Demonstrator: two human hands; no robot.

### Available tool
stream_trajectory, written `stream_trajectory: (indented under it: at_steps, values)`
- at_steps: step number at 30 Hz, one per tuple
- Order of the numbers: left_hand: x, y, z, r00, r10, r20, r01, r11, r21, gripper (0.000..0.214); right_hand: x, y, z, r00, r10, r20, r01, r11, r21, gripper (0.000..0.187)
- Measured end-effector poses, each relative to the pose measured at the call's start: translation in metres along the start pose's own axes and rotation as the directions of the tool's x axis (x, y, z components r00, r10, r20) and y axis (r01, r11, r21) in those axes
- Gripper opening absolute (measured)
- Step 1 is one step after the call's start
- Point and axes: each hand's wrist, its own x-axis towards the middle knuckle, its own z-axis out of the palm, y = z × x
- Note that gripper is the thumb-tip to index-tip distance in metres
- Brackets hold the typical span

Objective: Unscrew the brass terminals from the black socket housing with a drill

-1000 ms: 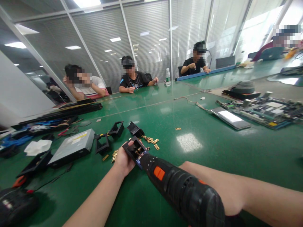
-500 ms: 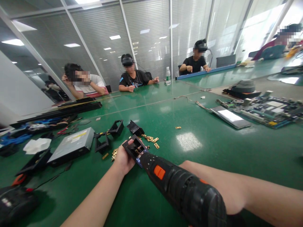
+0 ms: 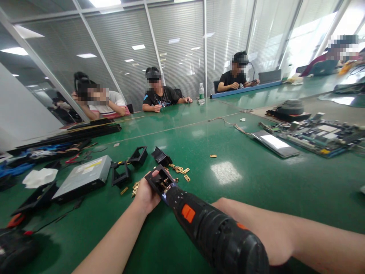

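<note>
My left hand [image 3: 146, 196] is closed around a small black plastic frame [image 3: 154, 184], its thumb over the near-left edge. Brass-coloured parts show inside the frame's opening. A black cordless drill [image 3: 211, 228] with orange switches points into that opening, its nose against or very near the frame; the bit's tip is hard to see. My right hand [image 3: 224, 207] grips the drill from the right, its fingers hidden behind the tool's body. Small brass plates [image 3: 179, 169] lie loose just beyond the frame, and more sit beside my left hand.
Similar black frames [image 3: 138, 156] stand beyond my left hand. Further left are a silver disc drive [image 3: 82, 176], white tissue [image 3: 40, 177] and a dark tool [image 3: 17, 245]. Circuit boards [image 3: 322, 133] lie at right. Several people sit across the green table [image 3: 182, 133].
The view has shifted slightly, and my hands, frame and drill sit a little further left in it. Both grips stay as they were. Across the table, the person at the blue bar has moved their hands.
</note>
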Motion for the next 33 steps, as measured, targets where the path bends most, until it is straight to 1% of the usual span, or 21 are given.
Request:
stream_trajectory:
  at_steps: [6,12,21,26,31,33]
  values:
    - [-0.0011,0.0006,0.0007,1.0,0.001,-0.015,-0.001,1.0,0.003,0.018,-0.0002,-0.001,-0.0007,0.999,-0.017,-0.031,0.019,0.998,0.056,0.035]
    - [-0.002,0.0013,0.0018,1.0,0.0,-0.013,0.0,1.0,0.004,0.019,0.0,-0.0004,-0.0002,0.999,-0.011,-0.036,0.014,0.997,0.079,0.038]
    - [-0.002,0.0014,0.0012,0.998,-0.035,-0.044,0.035,0.999,-0.007,0.019,0.0003,-0.0016,-0.0006,0.999,-0.006,-0.039,0.011,0.992,0.124,0.044]
    - [-0.0017,0.0008,0.0007,1.0,-0.013,-0.014,0.013,1.0,0.015,0.019,-0.0005,-0.0033,-0.0006,0.999,0.005,-0.037,0.001,0.991,0.134,0.045]
    - [-0.0021,0.0004,0.0006,1.0,-0.011,-0.019,0.012,1.0,0.016,0.019,-0.0005,-0.0059,-0.0008,0.999,0.003,-0.033,0.002,0.991,0.134,0.049]
    - [-0.0019,0.0006,0.0008,1.0,-0.02,-0.023,0.02,1.0,0.003,0.019,-0.0007,-0.0063,-0.0011,1.0,0.0,-0.03,0.004,0.991,0.131,0.048]
